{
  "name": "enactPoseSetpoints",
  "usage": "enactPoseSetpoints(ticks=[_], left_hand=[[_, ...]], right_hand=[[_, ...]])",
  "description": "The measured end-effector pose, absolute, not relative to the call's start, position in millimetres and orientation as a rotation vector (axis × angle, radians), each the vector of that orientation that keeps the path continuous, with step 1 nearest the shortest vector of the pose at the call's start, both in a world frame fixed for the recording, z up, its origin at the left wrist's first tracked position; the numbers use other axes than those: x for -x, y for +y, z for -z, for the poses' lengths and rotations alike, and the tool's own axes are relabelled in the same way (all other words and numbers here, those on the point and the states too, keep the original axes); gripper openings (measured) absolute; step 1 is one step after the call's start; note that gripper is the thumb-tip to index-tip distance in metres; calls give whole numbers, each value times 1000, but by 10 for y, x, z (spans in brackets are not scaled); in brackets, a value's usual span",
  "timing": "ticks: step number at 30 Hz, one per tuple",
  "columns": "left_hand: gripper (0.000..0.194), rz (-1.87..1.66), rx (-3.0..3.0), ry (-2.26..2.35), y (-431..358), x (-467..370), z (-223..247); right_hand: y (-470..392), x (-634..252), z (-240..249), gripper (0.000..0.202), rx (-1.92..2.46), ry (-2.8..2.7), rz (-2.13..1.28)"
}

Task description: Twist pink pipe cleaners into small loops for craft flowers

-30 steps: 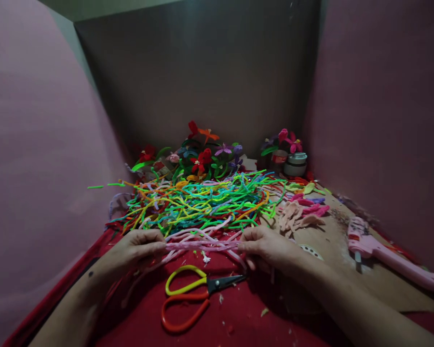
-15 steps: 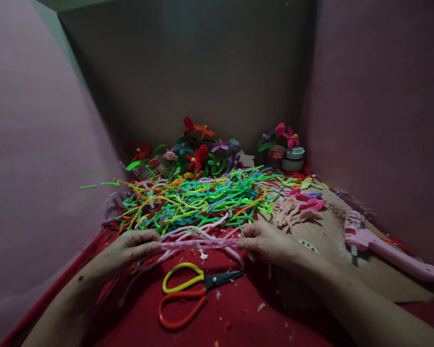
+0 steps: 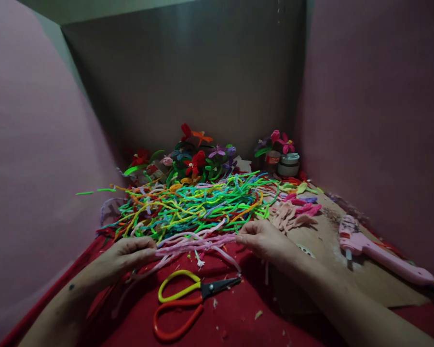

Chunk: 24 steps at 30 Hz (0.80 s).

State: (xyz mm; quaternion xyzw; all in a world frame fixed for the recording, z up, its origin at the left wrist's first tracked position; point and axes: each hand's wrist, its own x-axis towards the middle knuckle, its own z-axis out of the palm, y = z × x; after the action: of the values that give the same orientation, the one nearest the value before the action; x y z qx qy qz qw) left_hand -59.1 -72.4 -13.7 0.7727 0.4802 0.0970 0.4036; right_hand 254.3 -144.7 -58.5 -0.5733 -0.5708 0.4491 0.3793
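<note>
Pink pipe cleaners (image 3: 198,244) stretch level between my two hands. My left hand (image 3: 139,250) pinches their left end, fingers closed. At the right end, my right hand (image 3: 255,238) is closed on them between thumb and fingertips. Other pale pink stems lie just behind and below, so I cannot tell exactly how many I hold. Scissors (image 3: 198,296) with one yellow and one orange-red handle lie on the red cloth (image 3: 249,323) below the stems, blades pointing right. Behind my hands spreads a heap of green, yellow, blue and orange pipe cleaners (image 3: 202,202).
Fuzzy flowers (image 3: 195,164) stand at the back, near a lidded jar (image 3: 288,165). On the right, a cardboard sheet (image 3: 321,260) bears a pink glue gun (image 3: 383,258) and folded pink and beige pieces (image 3: 292,216). Pink walls (image 3: 376,120) rise on both sides.
The view has shifted slightly, so most things sit a little lower and farther left. Both hands still hold the pink stems stretched between them.
</note>
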Motion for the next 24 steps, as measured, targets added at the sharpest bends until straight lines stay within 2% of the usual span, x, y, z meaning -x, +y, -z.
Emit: enactPoseSetpoints(ticks=[9, 16, 24], left_hand=[[33, -208, -1969, 1223, -757, 569, 122], [34, -172, -1953, 1177, -762, 578, 143], [33, -137, -1883, 1197, -774, 586, 188]], right_hand=[[-1494, -2543, 537, 22, 1543, -1622, -885], [-1510, -2518, 501, 21, 1595, -1606, -982], [-1546, -2493, 509, 21, 1609, -1784, -695]])
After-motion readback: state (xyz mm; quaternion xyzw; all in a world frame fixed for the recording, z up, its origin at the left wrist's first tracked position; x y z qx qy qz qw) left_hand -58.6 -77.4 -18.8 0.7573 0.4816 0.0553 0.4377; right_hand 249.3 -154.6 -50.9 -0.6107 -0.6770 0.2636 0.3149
